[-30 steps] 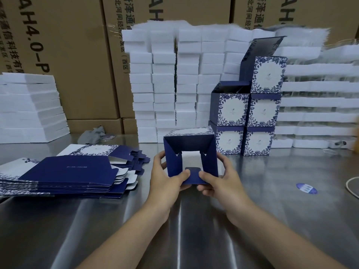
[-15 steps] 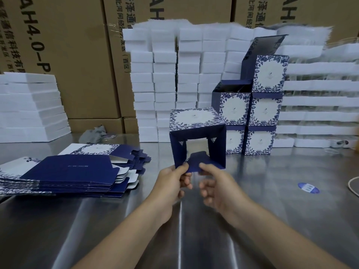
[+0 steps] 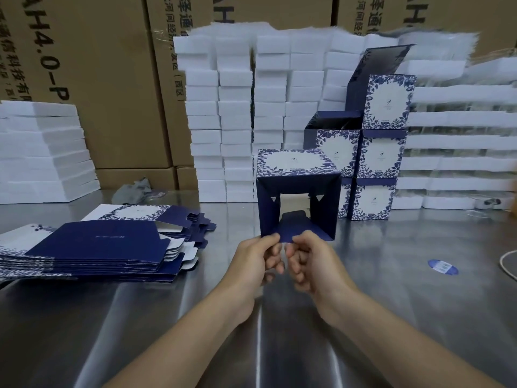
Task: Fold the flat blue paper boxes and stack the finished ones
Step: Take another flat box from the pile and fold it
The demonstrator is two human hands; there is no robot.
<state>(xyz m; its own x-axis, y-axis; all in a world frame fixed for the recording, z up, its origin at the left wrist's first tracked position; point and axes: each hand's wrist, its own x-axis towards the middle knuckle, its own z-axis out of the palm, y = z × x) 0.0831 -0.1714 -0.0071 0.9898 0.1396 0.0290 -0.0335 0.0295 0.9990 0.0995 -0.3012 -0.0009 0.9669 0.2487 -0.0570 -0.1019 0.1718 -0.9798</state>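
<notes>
I see a steel table (image 3: 419, 317) with a brushed, reflective top filling the lower part of my view. Along its far edge, near the middle, stand tall columns of white foam blocks (image 3: 237, 113), stacked neatly side by side. At the far left edge sits a lower pile of white foam slabs (image 3: 44, 152), and toward the far right corner more white foam trays (image 3: 458, 152) lie in layers. Brown cardboard cartons (image 3: 106, 79) with black printed characters rise behind everything. A crumpled grey rag (image 3: 137, 189) lies at the far edge beside the cartons. A small blue oval sticker (image 3: 443, 266) lies flat near the right edge, with a pale cord (image 3: 507, 264) curving just beyond it.
</notes>
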